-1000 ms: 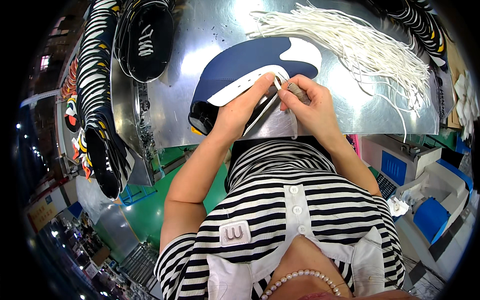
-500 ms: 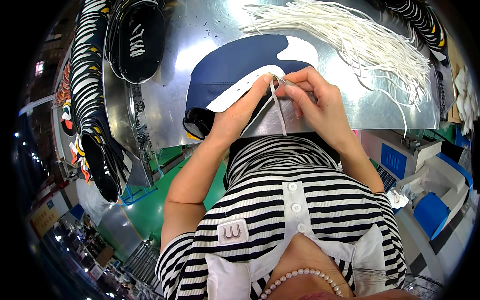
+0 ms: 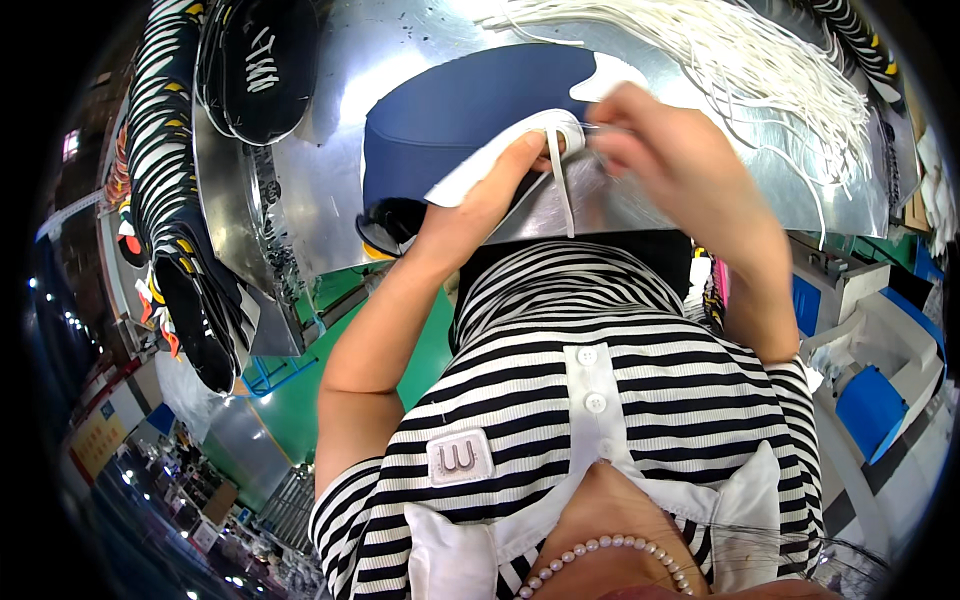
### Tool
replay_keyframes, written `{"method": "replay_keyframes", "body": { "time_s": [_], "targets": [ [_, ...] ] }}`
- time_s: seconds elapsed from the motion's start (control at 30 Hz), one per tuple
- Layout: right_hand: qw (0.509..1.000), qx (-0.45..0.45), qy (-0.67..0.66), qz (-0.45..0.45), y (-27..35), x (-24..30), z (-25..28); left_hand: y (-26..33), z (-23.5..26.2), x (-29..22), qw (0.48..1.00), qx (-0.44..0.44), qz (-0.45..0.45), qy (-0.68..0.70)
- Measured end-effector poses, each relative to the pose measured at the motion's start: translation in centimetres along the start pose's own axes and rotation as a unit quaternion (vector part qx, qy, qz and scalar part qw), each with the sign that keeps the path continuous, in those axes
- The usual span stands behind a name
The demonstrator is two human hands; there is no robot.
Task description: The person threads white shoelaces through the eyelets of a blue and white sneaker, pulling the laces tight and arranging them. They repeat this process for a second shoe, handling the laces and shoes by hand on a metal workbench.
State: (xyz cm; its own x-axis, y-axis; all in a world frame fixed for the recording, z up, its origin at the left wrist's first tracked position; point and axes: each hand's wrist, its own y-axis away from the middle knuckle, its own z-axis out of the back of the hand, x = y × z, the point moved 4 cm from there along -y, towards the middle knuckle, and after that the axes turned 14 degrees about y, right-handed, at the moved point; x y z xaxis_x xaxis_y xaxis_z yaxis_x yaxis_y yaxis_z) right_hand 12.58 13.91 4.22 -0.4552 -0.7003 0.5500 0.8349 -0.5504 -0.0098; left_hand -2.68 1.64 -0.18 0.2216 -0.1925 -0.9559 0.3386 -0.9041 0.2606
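Note:
A navy shoe upper (image 3: 450,110) with white panels lies on the metal table in front of me. My left hand (image 3: 470,215) is closed on its white eyelet strip (image 3: 485,165), thumb on top and fingers underneath. From the strip's rounded end a white shoelace (image 3: 561,190) hangs toward me. My right hand (image 3: 690,165) is just right of that end, its fingertips pinched together and blurred by motion. A thin line runs between those fingertips and the strip's edge; what it is I cannot make out.
A heap of loose white shoelaces (image 3: 700,50) covers the table's back right. Black shoe uppers (image 3: 260,75) are stacked at the back left. A long row of striped-looking nested uppers (image 3: 170,130) lines the left side. More uppers (image 3: 870,50) stand at the far right.
My right hand has moved up and right, away from the strip's end. My left hand keeps its hold, and the upper's strip has tilted up a little. The lace still hangs.

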Motion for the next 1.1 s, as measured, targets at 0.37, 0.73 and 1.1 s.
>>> {"method": "replay_keyframes", "body": {
  "time_s": [0.37,0.73,1.1],
  "targets": [
    [0.903,-0.088,-0.357,-0.223,-2.4,-6.6,-3.0,-3.3,1.6,-1.1,0.985,0.058,0.157,0.037],
    [0.969,0.003,-0.237,-0.065,0.5,-3.7,-6.5,-0.8,-0.8,-3.1,0.890,0.045,-0.205,-0.404],
    [0.981,0.126,-0.137,-0.061,13.9,-5.5,-5.0,-2.0,0.8,-9.5,0.921,-0.028,-0.258,-0.290]
  ]
}}
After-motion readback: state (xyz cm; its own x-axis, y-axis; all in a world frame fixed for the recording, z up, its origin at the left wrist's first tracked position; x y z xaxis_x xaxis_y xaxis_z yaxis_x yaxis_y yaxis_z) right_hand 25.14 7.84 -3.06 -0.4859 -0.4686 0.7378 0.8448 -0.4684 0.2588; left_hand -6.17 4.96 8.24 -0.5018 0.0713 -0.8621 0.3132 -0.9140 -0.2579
